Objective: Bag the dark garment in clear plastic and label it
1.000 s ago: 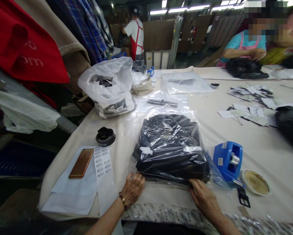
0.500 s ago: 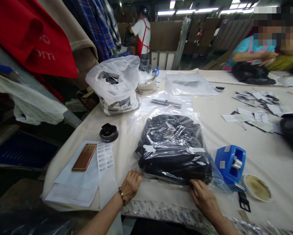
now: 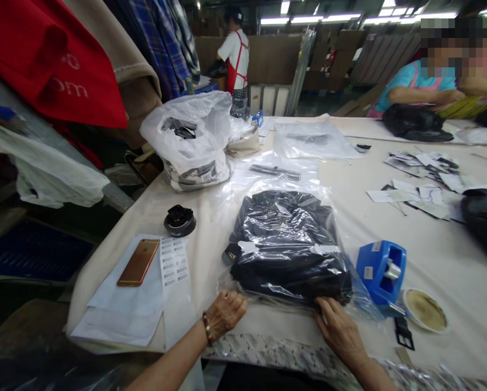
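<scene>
A folded black garment (image 3: 288,271) lies inside a clear plastic bag (image 3: 222,283) in front of me on the table. My left hand (image 3: 227,313), with a beaded bracelet at the wrist, is closed at the bag's near left edge, fingers curled on the plastic. At the near right corner, my right hand (image 3: 339,326) pinches the bag's edge between thumb and fingers. Two white pieces show through the plastic on the garment. Just right of the bag stands a blue tape dispenser (image 3: 381,274).
Left are a phone (image 3: 138,263) on papers, a barcode label sheet (image 3: 175,266) and a small round black container (image 3: 180,221). A white plastic sack (image 3: 194,146) stands behind. On the right are a round tub (image 3: 425,309), a black buckle (image 3: 404,333) and scattered tags (image 3: 426,195). Co-workers are beyond.
My left hand has slid a little to the right along the bag's near edge. My right hand stays at the near right corner.
</scene>
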Tool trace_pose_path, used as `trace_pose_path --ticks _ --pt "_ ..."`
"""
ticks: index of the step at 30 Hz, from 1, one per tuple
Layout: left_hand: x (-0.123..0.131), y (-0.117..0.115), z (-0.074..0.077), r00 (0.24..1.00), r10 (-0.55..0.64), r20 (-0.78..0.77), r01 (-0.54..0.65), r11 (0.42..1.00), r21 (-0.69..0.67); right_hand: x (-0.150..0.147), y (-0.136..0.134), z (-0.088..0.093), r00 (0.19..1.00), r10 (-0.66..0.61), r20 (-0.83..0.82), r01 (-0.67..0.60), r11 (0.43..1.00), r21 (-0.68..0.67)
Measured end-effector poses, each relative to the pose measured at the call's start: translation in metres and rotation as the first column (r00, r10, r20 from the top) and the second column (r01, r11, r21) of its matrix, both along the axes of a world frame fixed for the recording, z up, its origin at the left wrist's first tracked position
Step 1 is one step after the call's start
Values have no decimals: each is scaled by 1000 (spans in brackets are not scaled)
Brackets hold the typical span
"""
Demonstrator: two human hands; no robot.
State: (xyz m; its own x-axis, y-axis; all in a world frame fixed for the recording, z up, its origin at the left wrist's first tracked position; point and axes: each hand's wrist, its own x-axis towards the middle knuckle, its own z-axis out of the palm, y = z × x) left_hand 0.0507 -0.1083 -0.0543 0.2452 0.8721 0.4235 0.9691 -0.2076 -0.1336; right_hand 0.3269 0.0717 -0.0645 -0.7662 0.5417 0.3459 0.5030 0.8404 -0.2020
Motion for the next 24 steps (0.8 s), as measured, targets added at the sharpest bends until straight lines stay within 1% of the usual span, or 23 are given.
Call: trace_pose_path --ticks 3,7,12,15,18,19,20,21,23,24 --pt "4 9 0 1000 -9 -9 10 997 79 1 0 -2 1000 -3 15 3 1000 -10" --pt "0 19 0 1000 -4 24 2 998 70 1 0 -4 1000 -10 17 10 1000 -22" --pt "-2 18 -2 996 -48 70 41 995 92 0 2 -2 1000 8 18 -8 1000 13" --pt "-1 14 -4 993 -46 112 34 994 108 -2 0 6 999 27 43 -29 998 57" --pt "0 13 -6 991 -30 130 18 995 98 -16 -11 24 998 12 67 -18 997 80" --pt "0 12 -7 991 -28 132 16 996 91 -25 -16 31 997 43 58 -46 997 63" --pt "1 12 -7 991 -30 133 18 996 86 -36 -23 37 994 103 42 -104 994 36" --pt "1 11 -8 991 -34 133 23 996 84 -48 -29 42 981 194 27 -194 981 4" --pt "2 10 -10 991 -35 130 23 996 92 -75 -41 46 925 379 22 -378 925 -43" --pt "3 9 -12 991 -33 127 21 996 91 -88 -45 46 902 431 33 -429 902 -54"
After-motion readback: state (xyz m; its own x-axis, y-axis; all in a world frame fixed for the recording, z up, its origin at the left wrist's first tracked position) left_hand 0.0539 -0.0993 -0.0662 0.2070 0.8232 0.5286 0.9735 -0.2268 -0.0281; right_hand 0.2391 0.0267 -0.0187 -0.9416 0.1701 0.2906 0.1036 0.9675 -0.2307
